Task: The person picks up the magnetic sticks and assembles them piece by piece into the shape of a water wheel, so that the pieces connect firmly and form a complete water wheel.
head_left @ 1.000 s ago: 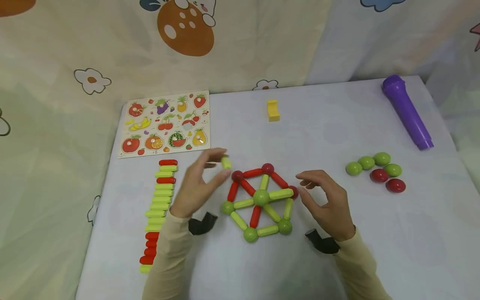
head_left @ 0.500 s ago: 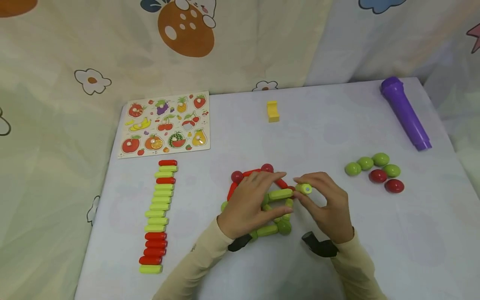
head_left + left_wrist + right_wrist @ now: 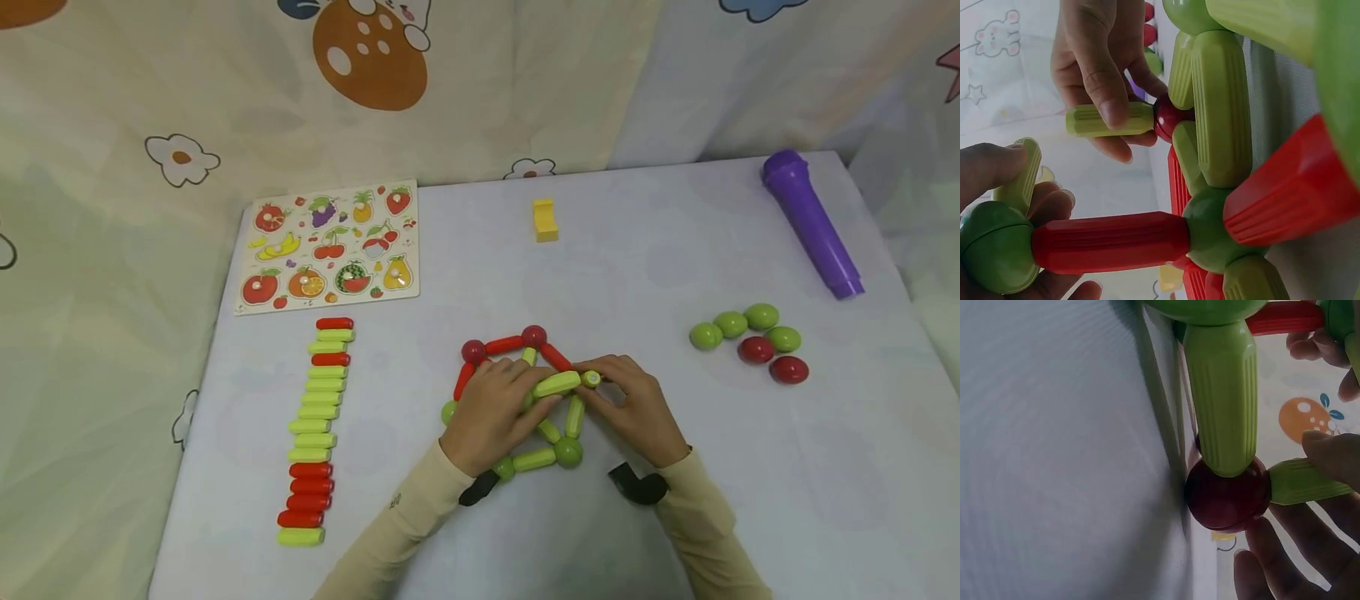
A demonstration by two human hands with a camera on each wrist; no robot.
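Observation:
A frame of green and red magnetic rods and balls lies mid-table, partly covered by my left hand (image 3: 487,412). In the left wrist view, a red rod (image 3: 1110,242) rises from a base ball (image 3: 1210,228) to a raised green ball (image 3: 1000,247). From that raised ball extends a green rod (image 3: 1022,178), pinched by my left thumb and fingers. My right hand (image 3: 637,408) pinches another green rod (image 3: 1110,119), standing on end with its tip against a red ball (image 3: 1229,494) at the frame's right corner.
A column of loose green and red rods (image 3: 322,398) lies left. Several loose balls (image 3: 761,317) sit right, below a purple toy microphone (image 3: 813,225). Toward the back are a fruit puzzle board (image 3: 333,246) and a small yellow block (image 3: 545,221).
The loose green rod passed from my left hand to my right and now touches the red ball. My left hand moved right, over the frame, and now grips the raised rod.

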